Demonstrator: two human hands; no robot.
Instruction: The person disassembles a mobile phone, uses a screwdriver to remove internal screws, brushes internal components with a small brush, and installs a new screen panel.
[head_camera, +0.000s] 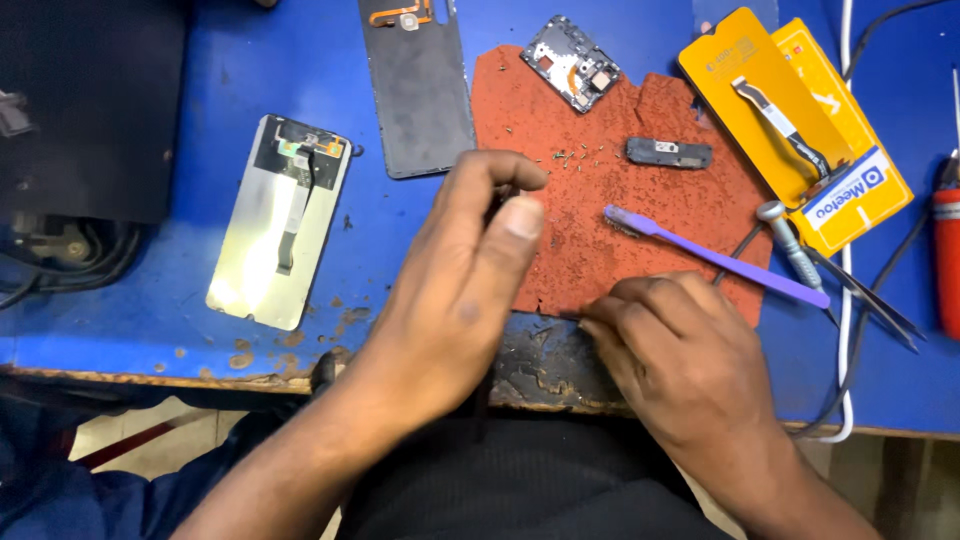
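Tiny loose metal screws (570, 156) lie scattered on the rust-red rubber work mat (640, 220), just beyond the left hand (455, 290), which hovers over the mat's near left part. Its thumb and forefinger are pinched together around something thin and dark; whether that is a tool tip or a small part I cannot tell. The right hand (680, 350) rests at the mat's near edge with its fingers (610, 318) curled and pressed down, touching the mat; they seem to hold a fine dark sliver there, though it is too small to be sure.

Judging by their look, the screws are very light, hard and apt to roll or flick away, so they are best taken singly by the head between fingertips or with the steel tweezers (870, 300) lying at the right. The bare phone circuit board (572, 62) at the mat's far edge looks stiff but fragile and is best held by its edges. The small dark grey module (668, 152) lies near it, and a purple plastic brush (715, 258) lies slantwise between module and right hand.

On the blue tabletop (220, 70) to the left lies a phone display panel, pale back upward, with a ribbon cable (282, 222), likely brittle and thin. A dark grey back cover (418, 90) lies beside the mat. At the far right sits a yellow-orange rectangular package with a white-and-blue label strip at its near corner (800, 110), a flat cable resting on it.
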